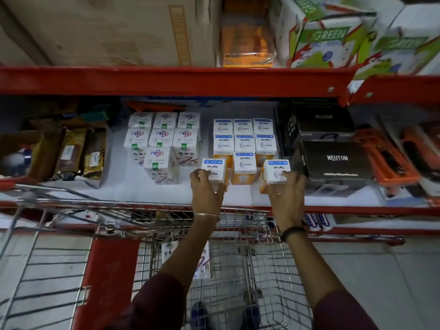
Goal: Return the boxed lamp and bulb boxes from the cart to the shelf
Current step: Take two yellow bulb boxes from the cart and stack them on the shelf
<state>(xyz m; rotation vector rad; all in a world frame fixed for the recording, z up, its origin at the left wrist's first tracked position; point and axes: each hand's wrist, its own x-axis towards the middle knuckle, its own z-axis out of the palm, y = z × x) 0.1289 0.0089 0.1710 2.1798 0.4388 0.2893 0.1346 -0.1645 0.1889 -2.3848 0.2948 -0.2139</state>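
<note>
My left hand (206, 186) grips a white and orange bulb box (214, 171) at the front left of a block of matching bulb boxes (244, 144) on the white shelf (147, 186). My right hand (287, 194) grips another bulb box (277, 172) at the block's front right. Both boxes stand upright at shelf level. To the left stands a group of white lamp boxes (162, 141). Below, one more white box (170, 254) lies in the wire cart (238, 270), partly hidden by my left arm.
Black boxes (333, 160) sit right of the bulb boxes, orange packs (390, 158) further right. Brown packets (81, 156) stand at the shelf's left. A red shelf beam (166, 79) runs overhead with cartons above. A second cart (42, 270) is at lower left.
</note>
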